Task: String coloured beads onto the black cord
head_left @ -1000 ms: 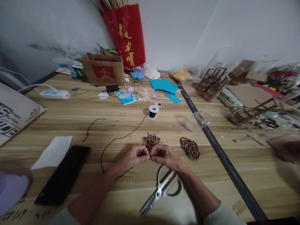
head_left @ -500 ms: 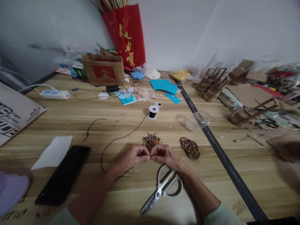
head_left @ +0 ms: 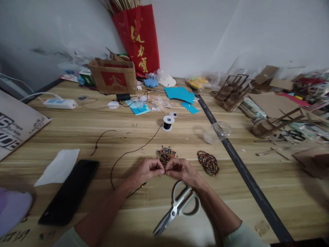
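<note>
My left hand and my right hand meet fingertip to fingertip over the wooden table, both pinched closed. A tiny reddish bead shows at the right fingertips. The left fingers seem to pinch the end of a black cord, though that end is too small to make out clearly. The cord runs from a white spool, curves left, and passes under my left wrist, where a few coloured beads sit on it. Just beyond my fingers lies a pile of loose multicoloured beads.
Scissors lie slightly apart below my hands. A coiled bead string rests to the right, near a clear plastic container. At left are a black phone and white paper. Paper bag and small bamboo baskets stand farther back.
Almost nothing differs. My left hand has shifted very slightly, and the beads by my left wrist show a little more; both hands keep their pinch.
</note>
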`<state>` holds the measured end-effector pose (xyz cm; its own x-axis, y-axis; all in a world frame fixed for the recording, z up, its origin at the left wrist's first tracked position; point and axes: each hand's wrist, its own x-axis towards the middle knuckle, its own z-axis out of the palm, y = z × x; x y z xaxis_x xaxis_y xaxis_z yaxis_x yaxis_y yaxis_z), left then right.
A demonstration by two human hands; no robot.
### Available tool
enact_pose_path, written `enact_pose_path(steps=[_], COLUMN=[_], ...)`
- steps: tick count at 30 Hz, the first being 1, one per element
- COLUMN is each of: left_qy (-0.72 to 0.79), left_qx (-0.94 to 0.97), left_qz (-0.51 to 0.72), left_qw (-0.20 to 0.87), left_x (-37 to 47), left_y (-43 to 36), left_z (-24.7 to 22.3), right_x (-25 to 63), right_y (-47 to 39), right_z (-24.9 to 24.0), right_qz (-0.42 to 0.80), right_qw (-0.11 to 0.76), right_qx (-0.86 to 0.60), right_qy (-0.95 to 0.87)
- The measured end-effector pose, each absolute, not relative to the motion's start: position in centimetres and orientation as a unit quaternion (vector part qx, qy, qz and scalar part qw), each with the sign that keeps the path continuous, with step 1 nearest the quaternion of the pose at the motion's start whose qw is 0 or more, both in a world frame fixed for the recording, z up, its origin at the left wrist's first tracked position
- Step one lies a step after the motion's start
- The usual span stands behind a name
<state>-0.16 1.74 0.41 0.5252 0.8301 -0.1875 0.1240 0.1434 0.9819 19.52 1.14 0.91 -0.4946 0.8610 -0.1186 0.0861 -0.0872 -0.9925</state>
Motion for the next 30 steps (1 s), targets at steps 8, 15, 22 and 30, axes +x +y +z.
enact_pose_path(steps=[8,15,22,30], left_qy=[0.395,0.412,0.417,0.407], left_qx=[0.590,0.569,0.547,0.550], left_qz=[0.278,0.270,0.277,0.291], left_qw=[0.647,0.658,0.671,0.669], left_x=[-0.09,-0.03,0.10,0.08], left_y=[1.90,1.91,1.85,1.82], left_z=[0.15,0.19,0.28,0.45], right_x=[19.45,19.43,19.62,19.75], right_y=[1.13,1.10,1.15,1.22], right_z=[0.87,1.16,0.96,1.09], right_qz=[0.626,0.627,0.627,0.630], right_qw=[0.311,0.313,0.315,0.327], right_qx=[-0.399,-0.394,-0.383,-0.385], right_qy=[-0.593,-0.594,-0.601,-0.590])
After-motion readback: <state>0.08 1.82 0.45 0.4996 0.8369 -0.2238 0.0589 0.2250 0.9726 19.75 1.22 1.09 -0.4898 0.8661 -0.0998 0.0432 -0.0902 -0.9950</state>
